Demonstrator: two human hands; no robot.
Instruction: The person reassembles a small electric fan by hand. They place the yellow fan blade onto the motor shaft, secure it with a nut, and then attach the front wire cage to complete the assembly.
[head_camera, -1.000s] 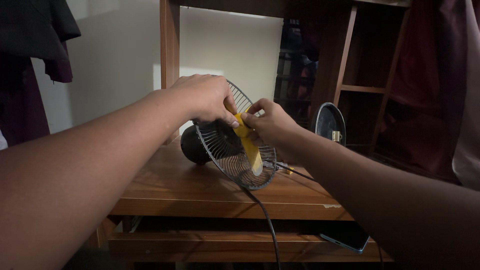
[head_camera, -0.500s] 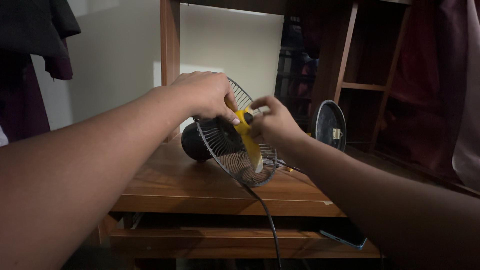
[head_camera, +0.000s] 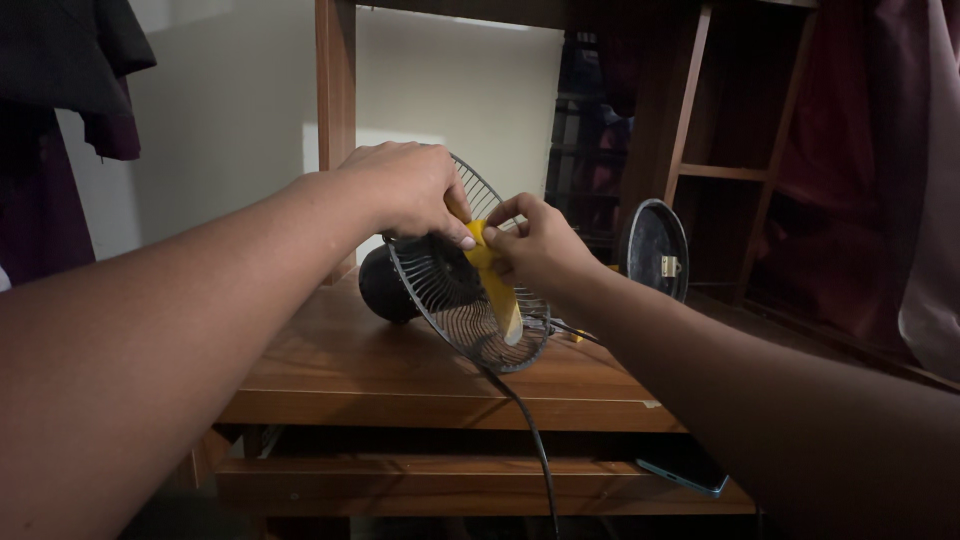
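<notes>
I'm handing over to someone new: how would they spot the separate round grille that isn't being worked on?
Start at the brown wooden desk, where both hands work on a small black fan with a yellow blade. Look right of it, past the right hand, to the desk's back edge. There a round dark wire grille with a small brass-coloured clip stands upright alone, with no motor or blade.

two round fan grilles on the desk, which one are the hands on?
The near wire grille with the yellow blade; left hand and right hand touch it. The other grille stands apart, right.

fan blade (head_camera: 497, 285): yellow | wire guard (head_camera: 450, 290): dark grey | table (head_camera: 400, 370): brown wood | cord (head_camera: 535, 445): black
</notes>
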